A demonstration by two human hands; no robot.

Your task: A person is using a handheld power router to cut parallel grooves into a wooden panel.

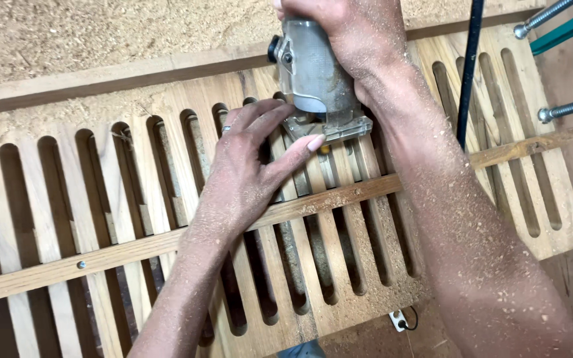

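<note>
A sawdust-covered right hand grips a grey trim router standing upright on a slotted wooden panel. The left hand lies open, fingertips touching the router's clear base.

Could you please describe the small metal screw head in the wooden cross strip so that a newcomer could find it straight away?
Start from the big slotted wooden panel and follow the thin strip that crosses it slantwise, down toward the left. The screw head sits in that strip, well left of the left hand; it is the only shiny round metal dot on the bare wood there.
</note>
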